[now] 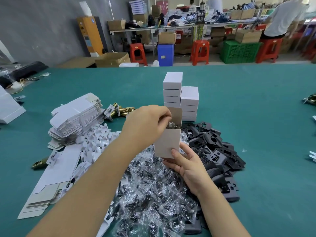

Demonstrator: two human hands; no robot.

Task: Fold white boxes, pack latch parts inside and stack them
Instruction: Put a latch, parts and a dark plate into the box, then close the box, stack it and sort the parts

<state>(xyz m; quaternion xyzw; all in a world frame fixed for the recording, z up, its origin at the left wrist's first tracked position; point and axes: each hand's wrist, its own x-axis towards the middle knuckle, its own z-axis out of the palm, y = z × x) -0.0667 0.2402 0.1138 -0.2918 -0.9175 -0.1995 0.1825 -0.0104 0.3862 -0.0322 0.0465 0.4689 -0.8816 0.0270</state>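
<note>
My right hand (185, 165) grips an upright open white box (167, 142) from below, thumb on its front wall. Above the box's mouth, my left hand (147, 124) pinches a small bagged part (171, 124) that sits partly inside the opening. The box's top flap (176, 115) stands up behind it. Two stacks of closed white boxes (181, 98) stand just beyond. A heap of clear-bagged parts (153, 189) lies under my hands, and black latch plates (215, 149) are piled to the right.
A stack of flat unfolded boxes (75, 117) and white inserts (95, 141) lie at left with brass latch bolts (119, 111). More flat boxes (51, 182) lie near the front left. The green table (256, 108) stretches right. Stools, crates and a person stand beyond it.
</note>
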